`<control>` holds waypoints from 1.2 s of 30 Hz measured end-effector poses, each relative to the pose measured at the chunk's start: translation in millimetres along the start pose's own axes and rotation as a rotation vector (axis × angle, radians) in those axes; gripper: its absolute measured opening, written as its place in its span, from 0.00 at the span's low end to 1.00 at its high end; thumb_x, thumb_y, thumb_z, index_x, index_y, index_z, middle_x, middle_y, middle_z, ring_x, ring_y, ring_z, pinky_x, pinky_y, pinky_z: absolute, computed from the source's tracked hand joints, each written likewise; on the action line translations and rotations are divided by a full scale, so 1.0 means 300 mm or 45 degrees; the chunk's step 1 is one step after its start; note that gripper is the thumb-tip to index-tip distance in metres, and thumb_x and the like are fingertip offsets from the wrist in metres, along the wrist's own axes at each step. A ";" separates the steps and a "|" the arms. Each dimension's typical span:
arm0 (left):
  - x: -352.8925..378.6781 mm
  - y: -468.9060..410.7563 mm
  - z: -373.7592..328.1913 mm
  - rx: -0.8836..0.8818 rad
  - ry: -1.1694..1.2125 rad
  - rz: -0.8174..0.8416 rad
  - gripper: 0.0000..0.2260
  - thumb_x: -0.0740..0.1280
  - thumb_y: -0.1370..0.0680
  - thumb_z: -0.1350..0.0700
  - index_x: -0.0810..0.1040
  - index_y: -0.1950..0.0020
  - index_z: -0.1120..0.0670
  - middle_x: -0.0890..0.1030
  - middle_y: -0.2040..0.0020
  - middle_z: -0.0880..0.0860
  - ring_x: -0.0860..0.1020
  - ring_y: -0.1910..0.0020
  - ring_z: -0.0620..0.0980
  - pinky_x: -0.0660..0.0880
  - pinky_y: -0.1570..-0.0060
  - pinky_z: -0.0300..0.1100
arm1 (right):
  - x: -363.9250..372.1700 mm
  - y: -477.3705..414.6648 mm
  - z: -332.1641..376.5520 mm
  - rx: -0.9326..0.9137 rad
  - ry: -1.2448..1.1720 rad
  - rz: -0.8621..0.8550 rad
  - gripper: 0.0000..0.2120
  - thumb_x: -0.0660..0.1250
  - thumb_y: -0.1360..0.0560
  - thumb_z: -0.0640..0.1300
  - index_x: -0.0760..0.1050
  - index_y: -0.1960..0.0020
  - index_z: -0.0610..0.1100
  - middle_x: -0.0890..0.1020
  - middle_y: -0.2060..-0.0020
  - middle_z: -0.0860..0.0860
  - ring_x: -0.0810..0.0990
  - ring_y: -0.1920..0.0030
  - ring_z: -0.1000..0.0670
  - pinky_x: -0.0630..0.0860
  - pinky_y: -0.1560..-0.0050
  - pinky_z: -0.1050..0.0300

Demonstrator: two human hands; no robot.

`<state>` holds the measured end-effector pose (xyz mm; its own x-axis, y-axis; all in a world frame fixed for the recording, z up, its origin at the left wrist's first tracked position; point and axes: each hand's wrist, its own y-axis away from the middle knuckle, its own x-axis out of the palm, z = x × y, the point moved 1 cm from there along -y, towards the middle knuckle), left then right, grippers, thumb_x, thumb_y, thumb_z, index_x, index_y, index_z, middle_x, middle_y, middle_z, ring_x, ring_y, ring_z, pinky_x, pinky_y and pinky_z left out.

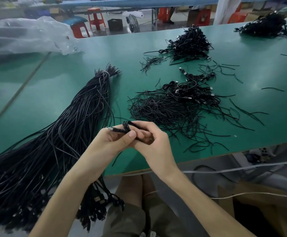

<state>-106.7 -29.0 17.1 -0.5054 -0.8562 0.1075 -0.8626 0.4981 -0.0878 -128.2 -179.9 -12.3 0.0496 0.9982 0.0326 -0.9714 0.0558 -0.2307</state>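
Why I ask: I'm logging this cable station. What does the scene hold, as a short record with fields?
work: one black cable looped into a small coil, held over the table
left hand: pinches the coiled cable beside its USB plug
right hand: fingers curled round the same coil
left of hands: long cable bundle, tied at its far end
right of hands: loose ties, finished coils behind them
far side: cable pile, plastic bag

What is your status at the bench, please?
Left hand and right hand grip the coiled USB cable. USB plug sticks out leftward. Twist ties just beyond, nothing blocking.
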 end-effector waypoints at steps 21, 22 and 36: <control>-0.077 0.011 0.066 -0.180 -0.807 -0.224 0.16 0.79 0.28 0.51 0.80 0.44 0.49 0.86 0.60 0.50 0.84 0.61 0.49 0.80 0.53 0.46 | -0.071 -0.019 -0.008 0.020 1.046 0.578 0.05 0.61 0.16 0.40 0.75 0.46 0.44 0.79 0.60 0.48 0.76 0.64 0.48 0.77 0.61 0.46; -0.075 0.010 0.061 -0.125 -0.985 -0.154 0.13 0.76 0.26 0.47 0.80 0.44 0.46 0.85 0.59 0.47 0.83 0.61 0.44 0.78 0.55 0.42 | -0.075 -0.021 -0.006 -0.046 1.128 0.587 0.05 0.60 0.16 0.38 0.74 0.45 0.43 0.78 0.60 0.49 0.76 0.62 0.47 0.76 0.60 0.46; -0.096 -0.112 0.148 0.100 -1.363 -0.299 0.21 0.46 0.14 0.41 0.63 0.61 0.50 0.70 0.70 0.49 0.67 0.72 0.50 0.64 0.68 0.48 | -0.116 -0.157 -0.023 -0.582 1.719 0.086 0.29 0.72 0.24 0.51 0.70 0.27 0.41 0.77 0.35 0.45 0.73 0.33 0.44 0.65 0.31 0.47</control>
<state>-62.4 -27.2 -27.2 -0.0156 -0.6229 -0.7821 -0.9120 0.3296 -0.2443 -82.5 -217.1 -9.2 0.4385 0.2381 -0.8666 -0.8347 -0.2496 -0.4910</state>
